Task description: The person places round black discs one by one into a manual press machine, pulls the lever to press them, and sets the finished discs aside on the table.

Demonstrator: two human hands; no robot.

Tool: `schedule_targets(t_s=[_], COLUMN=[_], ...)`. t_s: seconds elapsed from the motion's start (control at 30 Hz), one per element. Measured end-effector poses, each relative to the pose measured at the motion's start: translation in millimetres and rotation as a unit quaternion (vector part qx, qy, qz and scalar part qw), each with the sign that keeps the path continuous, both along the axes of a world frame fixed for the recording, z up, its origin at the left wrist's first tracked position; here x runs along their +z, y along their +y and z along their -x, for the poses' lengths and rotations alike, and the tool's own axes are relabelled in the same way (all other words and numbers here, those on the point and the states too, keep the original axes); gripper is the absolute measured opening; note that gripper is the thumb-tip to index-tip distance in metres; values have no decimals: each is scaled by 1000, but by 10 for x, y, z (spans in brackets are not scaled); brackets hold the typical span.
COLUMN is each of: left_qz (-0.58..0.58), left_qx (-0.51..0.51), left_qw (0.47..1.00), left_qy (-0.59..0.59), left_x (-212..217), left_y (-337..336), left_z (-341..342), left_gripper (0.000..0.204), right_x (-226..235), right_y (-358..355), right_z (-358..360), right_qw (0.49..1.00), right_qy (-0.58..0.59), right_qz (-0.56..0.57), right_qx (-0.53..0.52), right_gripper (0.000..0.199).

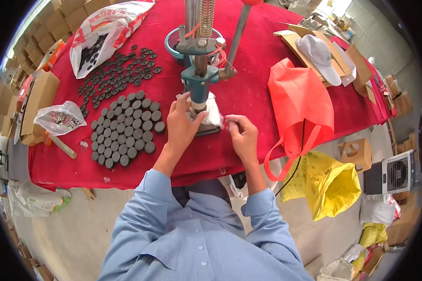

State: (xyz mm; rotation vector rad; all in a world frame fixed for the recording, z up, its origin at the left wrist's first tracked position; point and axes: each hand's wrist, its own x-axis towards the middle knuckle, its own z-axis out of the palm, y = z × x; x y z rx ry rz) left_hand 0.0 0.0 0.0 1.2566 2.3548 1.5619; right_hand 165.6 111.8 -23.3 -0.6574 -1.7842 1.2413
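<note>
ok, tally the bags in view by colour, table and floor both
White plastic bag of dark rings: 1
Clear bag of small metal parts: 1
Red-orange tote bag: 1
Yellow bags: 2, a large one and a smaller one
Total: 5. Other pale bags at the floor's edges are too unclear to count.

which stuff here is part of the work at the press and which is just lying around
In use:
- teal metal hand press, left hand at its base
- small pale piece pinched in right hand
- block of dark grey round discs
- loose dark rings
- clear bag of small metal parts

Lying about:
- white cap
- orange-red cloth bag
- yellow plastic bag
- cardboard boxes
</note>
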Motion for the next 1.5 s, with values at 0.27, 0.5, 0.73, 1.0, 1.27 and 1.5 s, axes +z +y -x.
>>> schedule_targets(t_s=[0.27,0.5,0.73,1.0,1.27,1.5], left_qz=[-121,-120,-125,47,143,122], left_qx=[26,25,18,59,59,52], left_qw=[991,992,990,955,942,958], left_qy=[55,38,56,287,299,254], left_x=[-106,-142,-100,91,1,-79], left_y=[131,187,66,-859,-988,-963], left_z=[46,34,74,340,326,374], left_gripper=[69,68,67,39,33,27], right_x=[2219,2598,2141,1095,975,957], right_y=[535,891,124,-267,-319,-285], right_z=[721,1044,281,-323,-309,-284], right_qw=[949,811,931,930,937,925], right_qy=[277,407,319,252,264,281], right_qz=[-145,-45,-99,-244,-213,-239], right_qx=[43,418,148,106,82,86], right_gripper=[30,58,33,34,30,25])
